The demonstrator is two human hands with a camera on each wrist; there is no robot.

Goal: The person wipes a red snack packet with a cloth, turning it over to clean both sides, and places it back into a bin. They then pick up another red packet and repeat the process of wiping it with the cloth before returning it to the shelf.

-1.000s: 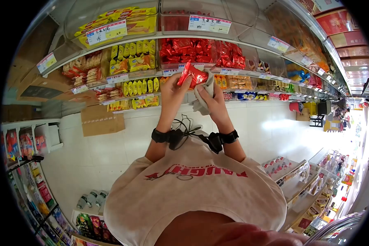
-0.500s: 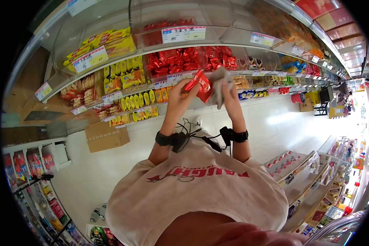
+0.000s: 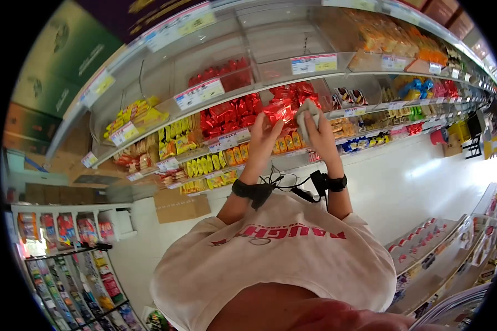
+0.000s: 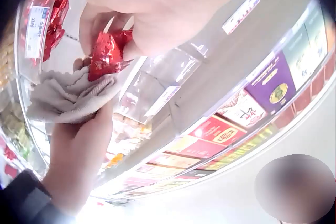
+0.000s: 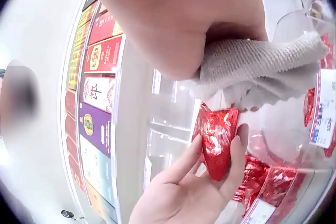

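In the head view, a shiny red foil packet [image 3: 281,114] is held up before the shelves by my left hand [image 3: 264,142]. Fingers and thumb pinch the packet [image 5: 218,142] from both sides in the right wrist view. A grey-white cloth [image 3: 308,117] is gripped in my right hand [image 3: 322,138], bunched between thumb and fingers. The cloth [image 4: 68,97] hangs right against the packet's edge in the left wrist view. Part of the right hand's fingers is hidden behind the cloth.
Clear shelf bins hold red packets [image 3: 226,113] behind the hands and yellow packets [image 3: 135,117] to the left. Price tags [image 3: 200,94] line the shelf fronts. A cardboard box [image 3: 182,206] sits on the floor. Black wrist straps with cables [image 3: 276,182] hang between the forearms.
The head view has turned, so shelves shift and green boxes appear at upper left. The cloth, lifted beside the packet half a second ago, is now at its right edge. Both hands keep their holds.
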